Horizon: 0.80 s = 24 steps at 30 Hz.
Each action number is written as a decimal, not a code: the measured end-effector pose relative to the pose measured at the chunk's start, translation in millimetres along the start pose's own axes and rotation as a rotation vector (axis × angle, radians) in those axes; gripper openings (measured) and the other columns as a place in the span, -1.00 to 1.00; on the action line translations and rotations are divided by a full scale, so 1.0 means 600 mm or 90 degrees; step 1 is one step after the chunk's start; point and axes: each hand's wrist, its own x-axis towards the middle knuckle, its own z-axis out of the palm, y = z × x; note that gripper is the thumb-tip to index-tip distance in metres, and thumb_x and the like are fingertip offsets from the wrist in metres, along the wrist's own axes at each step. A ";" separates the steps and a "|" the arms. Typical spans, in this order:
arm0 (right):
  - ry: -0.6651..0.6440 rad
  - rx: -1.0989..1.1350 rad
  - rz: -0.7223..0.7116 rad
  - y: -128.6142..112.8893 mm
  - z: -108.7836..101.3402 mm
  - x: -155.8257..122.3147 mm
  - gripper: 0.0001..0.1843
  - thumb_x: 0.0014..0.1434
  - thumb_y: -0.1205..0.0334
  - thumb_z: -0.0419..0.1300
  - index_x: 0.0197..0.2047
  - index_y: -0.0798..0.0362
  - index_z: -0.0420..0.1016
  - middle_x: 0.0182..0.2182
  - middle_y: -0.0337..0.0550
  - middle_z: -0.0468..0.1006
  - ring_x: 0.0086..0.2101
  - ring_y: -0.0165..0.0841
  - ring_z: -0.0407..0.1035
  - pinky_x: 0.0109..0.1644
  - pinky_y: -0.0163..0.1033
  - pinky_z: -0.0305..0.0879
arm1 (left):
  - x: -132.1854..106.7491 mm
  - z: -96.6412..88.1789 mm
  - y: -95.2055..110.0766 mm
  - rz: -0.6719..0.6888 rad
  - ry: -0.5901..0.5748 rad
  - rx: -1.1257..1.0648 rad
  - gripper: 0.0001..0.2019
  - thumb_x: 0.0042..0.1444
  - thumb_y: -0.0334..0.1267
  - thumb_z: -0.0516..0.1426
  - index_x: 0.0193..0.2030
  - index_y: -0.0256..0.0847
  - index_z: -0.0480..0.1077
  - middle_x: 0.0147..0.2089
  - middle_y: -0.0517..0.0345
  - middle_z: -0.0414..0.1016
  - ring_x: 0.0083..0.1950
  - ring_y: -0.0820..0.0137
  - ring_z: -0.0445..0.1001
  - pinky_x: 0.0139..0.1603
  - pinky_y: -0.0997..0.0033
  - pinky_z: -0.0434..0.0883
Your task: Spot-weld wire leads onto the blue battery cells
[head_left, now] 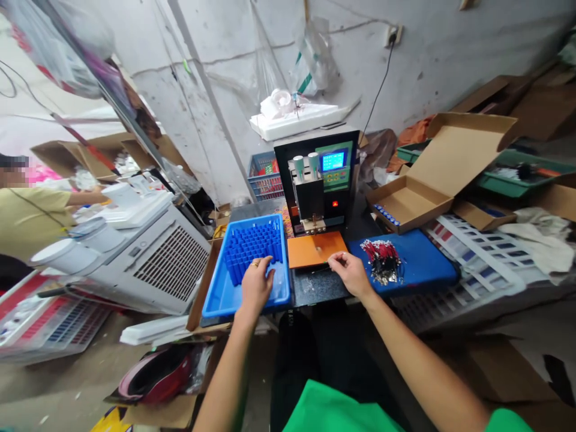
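I have my right hand (350, 275) pinching what looks like a lead (326, 263) by the orange plate (302, 251), my left hand (254, 287) curled at the tray's (216, 305) blue tubes (252, 243), grip unclear, and judge plenty left, given the lead heap (382, 259).

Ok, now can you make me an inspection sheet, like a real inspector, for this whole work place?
Surface: dark tabletop, partly covered.
Job's things: blue cylinders grouped in a blue tray; orange board before a machine with a lit screen; red and black wires piled on the right.
Clutter: open cardboard box at right; white foam atop the machine.
Hands: left hand at the tray, right hand near the board's front right corner; grips unclear.
Cables: black cable hanging from a wall socket.
Surroundings: stained wall; another person at left.
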 end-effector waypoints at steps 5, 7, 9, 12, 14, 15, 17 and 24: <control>-0.014 -0.004 0.021 0.016 0.002 -0.003 -0.64 0.03 -0.10 0.33 -0.46 0.05 0.48 -0.52 -0.17 0.50 -0.46 -0.33 0.34 -0.26 -0.19 0.33 | 0.023 -0.029 -0.062 -0.041 -0.168 0.275 -0.48 0.14 -0.36 0.16 0.26 -0.13 0.26 0.06 -0.12 0.41 0.01 0.16 0.52 -0.06 0.27 0.42; -0.018 -0.002 0.028 0.023 0.005 -0.008 -0.62 0.03 -0.11 0.32 -0.46 0.05 0.48 -0.52 -0.18 0.49 -0.47 -0.33 0.34 -0.26 -0.19 0.32 | 0.022 -0.026 -0.058 -0.037 -0.196 0.294 -0.56 0.17 -0.35 0.14 0.20 -0.13 0.27 0.02 -0.08 0.40 0.00 0.17 0.51 -0.10 0.29 0.41; -0.021 -0.001 0.031 0.027 0.005 -0.010 -0.63 0.04 -0.11 0.32 -0.46 0.06 0.48 -0.53 -0.19 0.48 -0.47 -0.33 0.33 -0.26 -0.19 0.32 | 0.018 -0.022 -0.051 -0.037 -0.200 0.292 -0.68 0.19 -0.34 0.11 0.10 -0.14 0.31 0.00 -0.06 0.38 -0.03 0.20 0.50 -0.14 0.32 0.41; -0.014 0.006 0.034 0.031 0.002 -0.007 -0.63 0.04 -0.11 0.32 -0.46 0.06 0.48 -0.54 -0.20 0.47 -0.48 -0.34 0.33 -0.26 -0.19 0.32 | 0.011 -0.017 -0.050 -0.043 -0.180 0.256 -0.80 0.19 -0.33 0.11 -0.04 -0.15 0.34 0.01 -0.05 0.36 -0.14 0.26 0.50 -0.19 0.33 0.40; -0.002 0.016 0.034 0.032 -0.002 -0.004 -0.61 0.03 -0.13 0.33 -0.46 0.05 0.47 -0.55 -0.20 0.47 -0.48 -0.34 0.32 -0.27 -0.20 0.32 | 0.008 -0.014 -0.058 -0.051 -0.156 0.213 -0.82 0.14 -0.32 0.15 -0.10 -0.15 0.35 -0.06 -0.01 0.40 -0.17 0.28 0.49 -0.16 0.33 0.40; 0.004 0.022 0.033 0.033 -0.004 -0.002 -0.61 0.03 -0.13 0.33 -0.47 0.05 0.47 -0.55 -0.20 0.47 -0.48 -0.34 0.32 -0.28 -0.20 0.32 | 0.007 -0.013 -0.063 -0.053 -0.149 0.187 -0.82 0.11 -0.33 0.17 -0.13 -0.16 0.36 -0.12 0.02 0.43 -0.17 0.27 0.49 -0.14 0.32 0.40; 0.012 0.031 0.031 0.034 -0.008 0.000 -0.61 0.03 -0.13 0.33 -0.47 0.05 0.47 -0.54 -0.21 0.47 -0.48 -0.35 0.31 -0.28 -0.21 0.32 | 0.006 -0.010 -0.073 -0.059 -0.146 0.140 -0.82 0.02 -0.36 0.19 -0.19 -0.16 0.36 -0.24 0.08 0.46 -0.17 0.27 0.49 -0.13 0.33 0.40; 0.055 0.066 0.050 0.041 -0.021 0.008 -0.64 0.02 -0.10 0.35 -0.45 0.04 0.47 -0.55 -0.22 0.46 -0.48 -0.34 0.32 -0.36 -0.24 0.29 | 0.026 -0.001 -0.047 -0.099 -0.061 -0.027 -0.67 -0.02 -0.18 0.19 -0.10 -0.20 0.53 -0.42 0.18 0.44 -0.37 0.35 0.43 -0.22 0.33 0.41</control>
